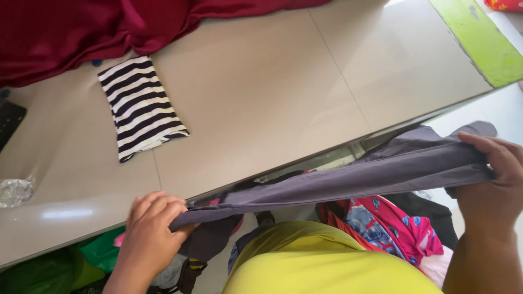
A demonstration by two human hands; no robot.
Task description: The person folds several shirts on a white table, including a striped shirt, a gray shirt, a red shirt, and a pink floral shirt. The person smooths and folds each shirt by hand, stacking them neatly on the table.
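A grey garment [348,177] is stretched taut between my two hands, just below the near edge of a beige table [261,92]. My left hand [150,234] grips one end at the lower left. At the far right, my right hand [498,177] pinches the other end. A folded black-and-white striped cloth [139,106] lies flat on the table, well above my left hand.
A dark red fabric [81,27] is heaped along the table's far left. A pile of clothes, pink floral [392,226] and green [98,253], sits below the table edge. A clear glass object [15,191] rests at the left. A green strip [482,38] runs along the table's right end.
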